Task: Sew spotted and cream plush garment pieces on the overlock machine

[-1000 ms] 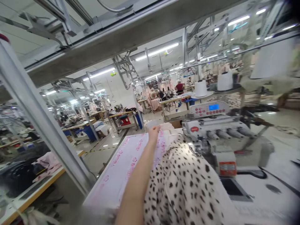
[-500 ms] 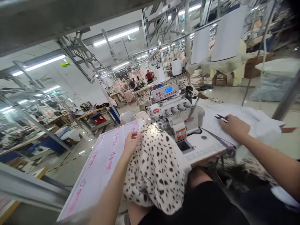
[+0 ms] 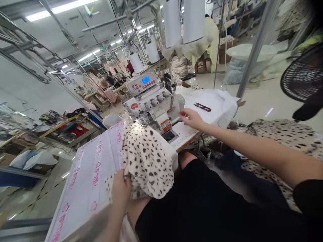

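Observation:
Spotted cream fabric [image 3: 148, 158] hangs from the needle area of the white sewing machine [image 3: 151, 104] down over my lap. My left hand [image 3: 122, 185] is closed on the fabric's left part, beside the table edge. My right hand [image 3: 190, 118] is in the air just right of the machine, fingers partly curled, with nothing visible in it. Dark thread snips [image 3: 202, 107] lie on the white cloth [image 3: 219, 101] beyond that hand.
A table extension with pink print [image 3: 88, 168] is on the left. White thread cones [image 3: 194, 22] hang above the machine. A black fan [image 3: 302, 77] and more spotted fabric [image 3: 285, 134] are at the right. A metal post [image 3: 254, 53] rises behind the white cloth.
My right hand has let go of the snips and moved toward the machine. My left hand has moved down along the fabric and gripped it. The view has turned right.

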A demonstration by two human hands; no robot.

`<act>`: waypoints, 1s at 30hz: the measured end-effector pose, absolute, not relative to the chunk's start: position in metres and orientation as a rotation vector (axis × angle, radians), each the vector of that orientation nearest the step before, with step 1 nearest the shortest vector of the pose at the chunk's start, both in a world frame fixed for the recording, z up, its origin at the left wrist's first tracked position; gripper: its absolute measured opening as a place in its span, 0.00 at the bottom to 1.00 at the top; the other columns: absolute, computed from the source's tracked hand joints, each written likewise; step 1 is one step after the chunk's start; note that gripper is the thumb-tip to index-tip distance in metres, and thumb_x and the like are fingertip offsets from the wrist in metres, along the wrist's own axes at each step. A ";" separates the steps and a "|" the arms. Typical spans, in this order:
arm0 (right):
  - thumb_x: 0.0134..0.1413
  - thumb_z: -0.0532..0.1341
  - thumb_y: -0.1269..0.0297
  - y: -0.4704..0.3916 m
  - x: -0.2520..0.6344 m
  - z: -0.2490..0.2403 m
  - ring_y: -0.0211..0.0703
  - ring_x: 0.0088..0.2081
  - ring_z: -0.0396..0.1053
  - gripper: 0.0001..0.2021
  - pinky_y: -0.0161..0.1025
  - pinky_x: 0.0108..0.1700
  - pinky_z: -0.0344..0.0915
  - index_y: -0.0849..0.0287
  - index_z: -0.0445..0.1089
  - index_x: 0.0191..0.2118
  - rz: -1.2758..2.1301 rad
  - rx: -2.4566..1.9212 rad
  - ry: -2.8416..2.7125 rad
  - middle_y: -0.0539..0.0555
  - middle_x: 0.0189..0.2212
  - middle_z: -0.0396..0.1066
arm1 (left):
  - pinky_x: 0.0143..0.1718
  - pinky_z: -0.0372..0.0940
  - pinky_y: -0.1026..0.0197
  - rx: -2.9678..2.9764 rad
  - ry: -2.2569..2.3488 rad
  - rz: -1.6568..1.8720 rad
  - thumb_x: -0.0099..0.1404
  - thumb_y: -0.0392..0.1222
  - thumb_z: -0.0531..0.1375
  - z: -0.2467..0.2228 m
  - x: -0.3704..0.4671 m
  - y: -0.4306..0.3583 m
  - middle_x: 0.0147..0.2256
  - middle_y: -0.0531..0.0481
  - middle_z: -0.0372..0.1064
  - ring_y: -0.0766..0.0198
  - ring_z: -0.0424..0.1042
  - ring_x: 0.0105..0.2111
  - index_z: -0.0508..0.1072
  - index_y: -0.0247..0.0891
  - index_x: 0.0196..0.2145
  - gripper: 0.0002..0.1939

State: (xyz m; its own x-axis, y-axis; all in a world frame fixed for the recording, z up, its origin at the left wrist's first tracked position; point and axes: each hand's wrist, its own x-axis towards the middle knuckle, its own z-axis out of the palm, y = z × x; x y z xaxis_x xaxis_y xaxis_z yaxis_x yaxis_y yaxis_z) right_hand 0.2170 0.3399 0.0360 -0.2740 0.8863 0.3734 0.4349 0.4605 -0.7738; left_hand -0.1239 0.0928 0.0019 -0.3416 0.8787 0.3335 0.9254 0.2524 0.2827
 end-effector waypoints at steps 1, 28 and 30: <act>0.53 0.55 0.63 0.324 0.200 0.035 0.46 0.42 0.63 0.16 0.41 0.45 0.58 0.65 0.65 0.46 0.817 -1.035 -1.917 0.60 0.42 0.66 | 0.31 0.59 0.55 -1.695 -2.425 -0.640 0.57 0.43 0.48 0.008 -0.129 0.093 0.26 0.47 0.63 0.54 0.64 0.29 0.62 0.39 0.33 0.07; 0.38 0.64 0.46 0.152 0.136 -0.055 0.45 0.35 0.66 0.26 0.41 0.42 0.62 0.66 0.70 0.36 2.091 -0.563 -1.412 0.53 0.32 0.70 | 0.56 0.46 0.48 -1.256 -2.144 -0.974 0.62 0.48 0.52 -0.039 -0.024 0.068 0.55 0.30 0.45 0.48 0.44 0.57 0.48 0.26 0.57 0.32; 0.40 0.64 0.47 0.148 0.140 -0.055 0.46 0.36 0.66 0.26 0.42 0.42 0.61 0.66 0.69 0.37 2.060 -0.572 -1.421 0.54 0.32 0.70 | 0.56 0.46 0.48 -1.195 -2.174 -0.887 0.62 0.49 0.52 -0.028 -0.038 0.073 0.55 0.30 0.46 0.47 0.45 0.56 0.48 0.25 0.57 0.32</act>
State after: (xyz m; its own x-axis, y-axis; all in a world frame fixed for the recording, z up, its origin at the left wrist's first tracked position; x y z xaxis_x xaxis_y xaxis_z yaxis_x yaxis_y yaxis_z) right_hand 0.1398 0.1477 -0.0550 -0.7482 0.6629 -0.0279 -0.2092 -0.2756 -0.9382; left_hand -0.0382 0.0726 -0.0283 -0.4886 0.5382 0.6867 0.8650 0.4019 0.3005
